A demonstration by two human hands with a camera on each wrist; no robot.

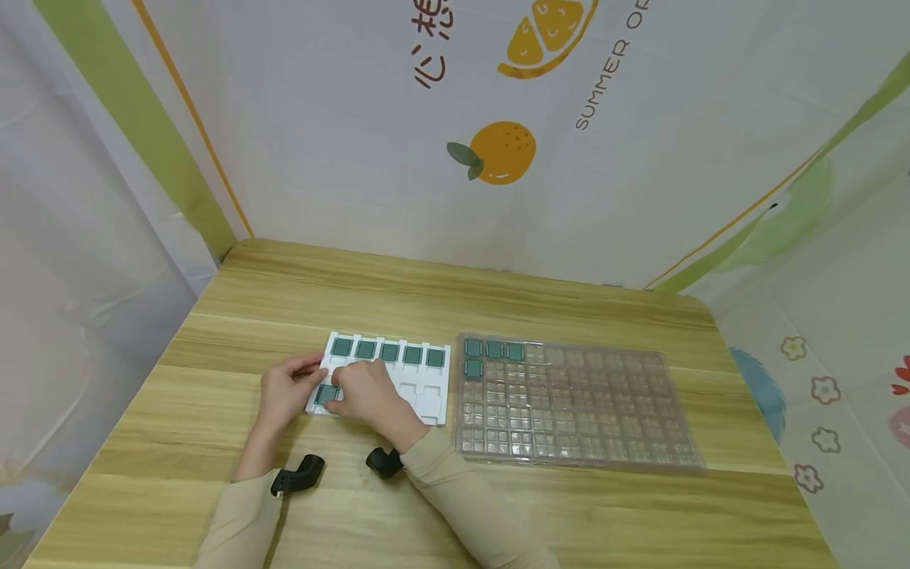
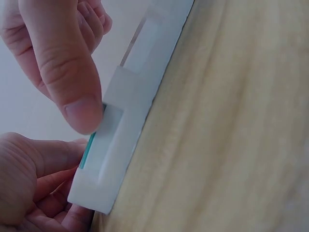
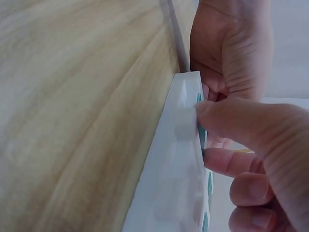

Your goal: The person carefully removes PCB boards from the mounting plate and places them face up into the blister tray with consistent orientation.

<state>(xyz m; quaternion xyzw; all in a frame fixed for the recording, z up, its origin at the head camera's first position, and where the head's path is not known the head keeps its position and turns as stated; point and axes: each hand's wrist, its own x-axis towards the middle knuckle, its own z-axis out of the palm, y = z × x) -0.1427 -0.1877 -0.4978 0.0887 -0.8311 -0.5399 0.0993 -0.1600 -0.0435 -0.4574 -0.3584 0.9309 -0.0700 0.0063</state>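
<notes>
At the table (image 1: pixel 178 419), the right hand (image 1: pixel 366 393) pinched a chip (image 1: pixel 326 394) between its fingers (image 3: pixel 227 162), near-left in a white tray (image 1: pixel 445 395), left hand (image 1: pixel 286 389) gripping its edge; seating or lifting likely needed a level touch.

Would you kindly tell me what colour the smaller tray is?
The smaller tray is white, showing best in the head view.

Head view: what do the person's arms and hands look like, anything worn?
The left sleeve and right sleeve are plain beige, ending near the wrists. A black, bent fitting sits by each cuff. Left hand and right hand are gloveless.
</notes>
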